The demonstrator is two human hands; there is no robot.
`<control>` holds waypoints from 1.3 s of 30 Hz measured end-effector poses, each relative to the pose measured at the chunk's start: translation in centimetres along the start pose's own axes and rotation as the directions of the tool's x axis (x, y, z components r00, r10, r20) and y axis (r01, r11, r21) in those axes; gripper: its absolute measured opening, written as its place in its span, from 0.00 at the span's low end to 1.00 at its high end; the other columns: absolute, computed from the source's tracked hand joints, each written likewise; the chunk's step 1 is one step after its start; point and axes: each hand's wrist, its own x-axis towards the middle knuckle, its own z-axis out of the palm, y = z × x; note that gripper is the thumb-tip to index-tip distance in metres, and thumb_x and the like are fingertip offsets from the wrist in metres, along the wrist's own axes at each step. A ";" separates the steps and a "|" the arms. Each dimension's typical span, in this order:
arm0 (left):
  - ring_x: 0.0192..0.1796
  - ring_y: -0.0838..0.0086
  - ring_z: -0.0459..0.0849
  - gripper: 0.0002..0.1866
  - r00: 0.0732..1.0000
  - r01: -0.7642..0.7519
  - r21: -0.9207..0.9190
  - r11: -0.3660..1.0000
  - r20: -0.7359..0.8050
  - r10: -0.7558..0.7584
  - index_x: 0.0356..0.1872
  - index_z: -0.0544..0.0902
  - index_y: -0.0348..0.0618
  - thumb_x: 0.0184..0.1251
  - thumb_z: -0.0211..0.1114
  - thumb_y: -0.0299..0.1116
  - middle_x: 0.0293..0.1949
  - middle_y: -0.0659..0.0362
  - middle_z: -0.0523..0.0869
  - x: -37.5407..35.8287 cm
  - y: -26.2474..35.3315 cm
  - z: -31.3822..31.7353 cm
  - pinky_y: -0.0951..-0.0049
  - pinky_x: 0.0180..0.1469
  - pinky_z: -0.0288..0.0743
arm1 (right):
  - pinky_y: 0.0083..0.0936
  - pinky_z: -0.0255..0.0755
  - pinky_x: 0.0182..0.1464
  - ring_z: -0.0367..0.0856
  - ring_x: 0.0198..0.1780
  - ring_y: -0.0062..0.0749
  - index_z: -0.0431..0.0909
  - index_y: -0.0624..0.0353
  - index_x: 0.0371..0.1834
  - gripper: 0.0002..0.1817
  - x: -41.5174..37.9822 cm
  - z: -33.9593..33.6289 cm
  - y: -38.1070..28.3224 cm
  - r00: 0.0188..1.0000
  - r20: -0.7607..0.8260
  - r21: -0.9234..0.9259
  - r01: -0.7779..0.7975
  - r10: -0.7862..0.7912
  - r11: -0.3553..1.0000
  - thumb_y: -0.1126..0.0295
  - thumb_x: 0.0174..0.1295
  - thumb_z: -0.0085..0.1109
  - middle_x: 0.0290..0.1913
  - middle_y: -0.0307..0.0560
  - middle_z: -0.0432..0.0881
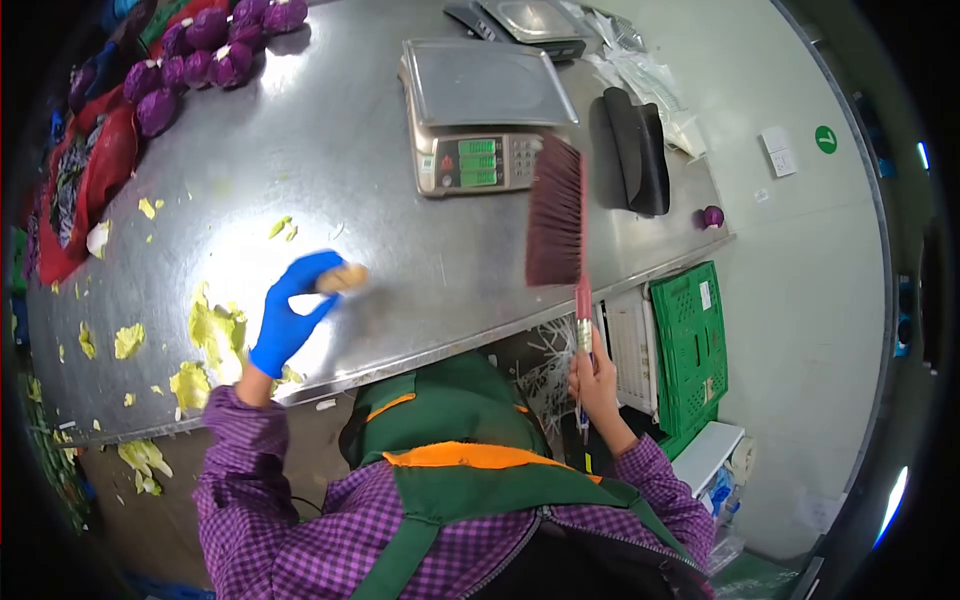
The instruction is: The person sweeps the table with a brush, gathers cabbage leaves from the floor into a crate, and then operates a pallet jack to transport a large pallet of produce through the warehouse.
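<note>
My left hand, in a blue glove, is above the steel table with its fingers closed round a small tan object that I cannot identify. Bare of any glove, my right hand grips the pink handle of a brush at the table's front edge. The brush's long dark red bristles are upright in view, just right of the scale's lit display. Yellow-green leaf scraps lie left of my left hand.
A weighing scale stands at the back middle, with a black folded item to its right. Purple cabbages and a red net bag are at the far left. A green crate stands beyond the table's right front edge.
</note>
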 end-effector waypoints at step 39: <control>0.44 0.71 0.84 0.24 0.780 0.573 -0.524 0.630 0.115 -0.615 0.54 0.76 0.39 0.64 0.63 0.46 0.46 0.56 0.83 31.1 -2.5 10.9 0.71 0.47 0.78 | 0.32 0.69 0.22 0.74 0.16 0.34 0.65 0.58 0.66 0.27 41.4 -8.2 -3.6 0.901 -0.161 -0.325 0.337 -0.403 0.884 0.67 0.62 0.55 0.20 0.50 0.77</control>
